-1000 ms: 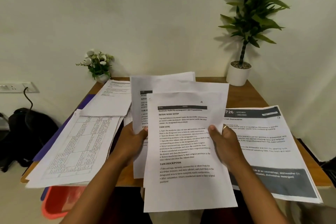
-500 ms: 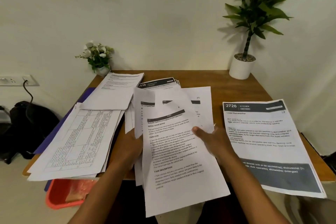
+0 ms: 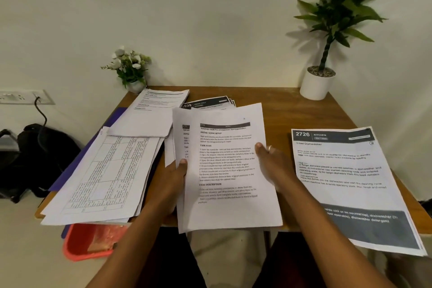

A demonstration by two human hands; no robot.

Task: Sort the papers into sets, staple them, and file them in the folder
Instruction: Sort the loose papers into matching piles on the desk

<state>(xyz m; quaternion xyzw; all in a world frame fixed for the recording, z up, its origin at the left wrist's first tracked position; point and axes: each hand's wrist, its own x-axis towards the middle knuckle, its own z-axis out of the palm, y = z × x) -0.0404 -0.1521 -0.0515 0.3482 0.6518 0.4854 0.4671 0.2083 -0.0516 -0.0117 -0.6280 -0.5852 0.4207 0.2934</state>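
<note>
Nearest the person, the lower edge of the white printed sheets [image 3: 230, 170] hangs out past the near edge of the brown wooden table [image 3: 278, 110], above the lap, so only the hands support the sheaf there. The left hand [image 3: 174, 179] grips the left edges with its thumb on top. The right hand [image 3: 272, 166], somewhat blurred, pinches the top sheet's right edge under its thumb. The risk, as I judge it, is that the sheets are fanned rather than squared, with one behind poking out to the left. If either grip loosens, a page could slide off toward the floor or the red plastic bin [image 3: 93, 241] below the table's left corner. A page could also land on the wrong pile. The dark-headed white sheet marked 2726 [image 3: 346, 182] lies just to the right, and the ruled grid sheets [image 3: 105, 175] lie just to the left, over the flat purple folder [image 3: 67, 177]. Both piles overhang the near edge, and a brushing forearm could tip them. The held sheaf's long axis runs from the person toward the wall, slightly twisted. Its header bar is at the far end, so the print reads upright to the person.
</note>
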